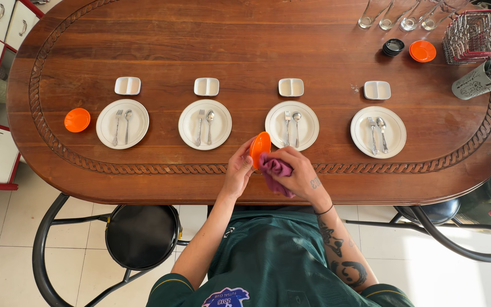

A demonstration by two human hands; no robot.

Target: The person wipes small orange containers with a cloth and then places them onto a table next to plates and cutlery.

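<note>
Dark green short-sleeved jersey, tattooed right forearm

cam: single head view, worn by person | angle: looks almost straight down | facing: across oval wooden tabletop (336, 45), far edge at frame top | range: whole tabletop fits, hands mid-frame, wearer's chest at btm center | floor + stool (142, 234) lower left | no 2nd view, no overlap
</note>
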